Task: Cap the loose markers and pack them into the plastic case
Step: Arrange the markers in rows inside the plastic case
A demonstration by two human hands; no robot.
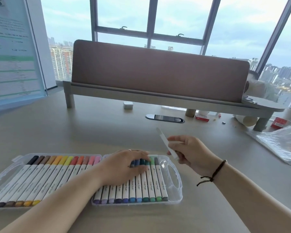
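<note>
A clear plastic case (172,167) lies open on the smooth beige table (74,128), its two shallow halves side by side, each with a moulded handle at its outer end. Both halves hold rows of white-barrelled markers (155,180) with coloured caps, running from black and browns through yellows and pinks on the left half to purples, blues, greens and grey on the right. The left hand (124,165) lies flat across the markers in the right half, fingers stretched over the blue and green caps, covering part of the row. The right hand (190,153), with a dark cord bracelet (214,172) at the wrist, pinches a loose white marker (166,142) in the air above the case's right end, tilted up and away. Farther back stands a long shelf riser (158,96) with a brown padded screen (158,71). Beneath it are a small white box (128,105), a red and white carton (202,117) and a cable hatch (165,118). Crinkled clear plastic bags (279,143) lie at the right.
</note>
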